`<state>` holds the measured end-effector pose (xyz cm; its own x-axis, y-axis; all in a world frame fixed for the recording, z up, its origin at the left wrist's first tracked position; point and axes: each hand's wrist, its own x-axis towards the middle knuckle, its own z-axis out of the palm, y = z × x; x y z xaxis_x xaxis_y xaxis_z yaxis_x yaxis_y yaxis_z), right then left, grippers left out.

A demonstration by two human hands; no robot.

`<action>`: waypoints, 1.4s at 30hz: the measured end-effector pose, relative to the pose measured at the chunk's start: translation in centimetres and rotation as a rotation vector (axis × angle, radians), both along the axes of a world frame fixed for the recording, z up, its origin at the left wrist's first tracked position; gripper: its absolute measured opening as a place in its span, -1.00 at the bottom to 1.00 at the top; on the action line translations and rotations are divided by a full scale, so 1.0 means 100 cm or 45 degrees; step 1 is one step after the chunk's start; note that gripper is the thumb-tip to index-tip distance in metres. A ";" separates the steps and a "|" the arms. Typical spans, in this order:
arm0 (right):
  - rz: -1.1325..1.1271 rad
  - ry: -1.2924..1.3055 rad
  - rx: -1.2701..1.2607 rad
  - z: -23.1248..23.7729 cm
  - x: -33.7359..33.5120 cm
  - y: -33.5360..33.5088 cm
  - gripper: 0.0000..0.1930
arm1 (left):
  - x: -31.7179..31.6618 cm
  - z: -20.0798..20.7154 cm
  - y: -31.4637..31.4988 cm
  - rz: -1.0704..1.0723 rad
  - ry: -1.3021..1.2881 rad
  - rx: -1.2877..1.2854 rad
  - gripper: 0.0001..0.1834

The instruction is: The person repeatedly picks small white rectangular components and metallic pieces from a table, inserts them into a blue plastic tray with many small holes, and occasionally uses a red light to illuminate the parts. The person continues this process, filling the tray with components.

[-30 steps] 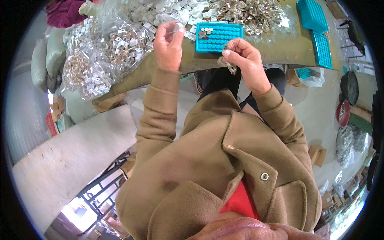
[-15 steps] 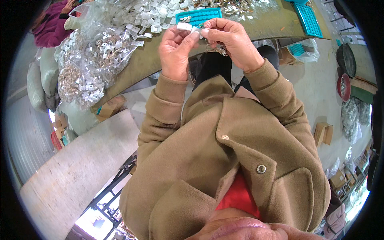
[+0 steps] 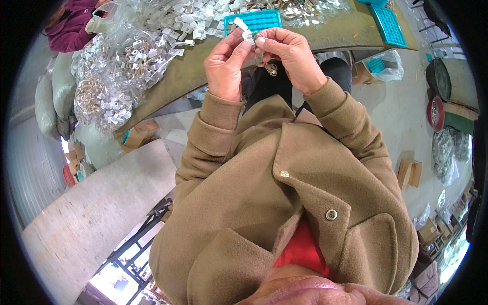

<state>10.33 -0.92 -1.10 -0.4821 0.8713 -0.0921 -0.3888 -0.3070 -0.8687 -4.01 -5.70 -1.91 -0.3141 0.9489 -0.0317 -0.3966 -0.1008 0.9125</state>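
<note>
Above the near table edge, both my hands meet over a small white plastic casing. My left hand pinches it between thumb and fingers; another white part sticks up just beyond the fingertips, and whether the two are joined I cannot tell. Thumb and forefinger of my right hand are closed at the casing's right side, on a small piece mostly hidden by the fingertips. A thin, looped cable hangs below that hand. Right behind the hands lies a teal tray with round pockets.
Many white casings are heaped on the table. Clear bags of casings and cables stand at the left. A second teal tray lies at the right end. A person in a purple sleeve is at the far left.
The white part beyond my left fingers has turned from lying nearly level to slanting upward. Both hands have shifted slightly, and the cable hangs a little lower.
</note>
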 end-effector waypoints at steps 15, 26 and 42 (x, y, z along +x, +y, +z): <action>0.047 -0.336 0.239 -0.005 -0.001 0.004 -0.87 | 0.000 0.002 0.001 -0.079 0.339 -0.243 -0.71; -0.261 -0.536 0.847 -0.015 -0.006 0.004 -0.87 | -0.011 0.010 0.000 -0.056 -0.165 -0.403 -0.80; -0.263 -0.699 1.039 -0.030 -0.009 0.004 -0.92 | -0.033 -0.017 0.004 -0.223 -1.124 -0.540 -0.75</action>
<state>9.44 -0.51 -4.08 -0.3844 0.8290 0.4062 0.1502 0.4902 -0.8586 -7.28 -5.26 -3.58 0.1292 0.8356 -0.5340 -0.9288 0.2906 0.2300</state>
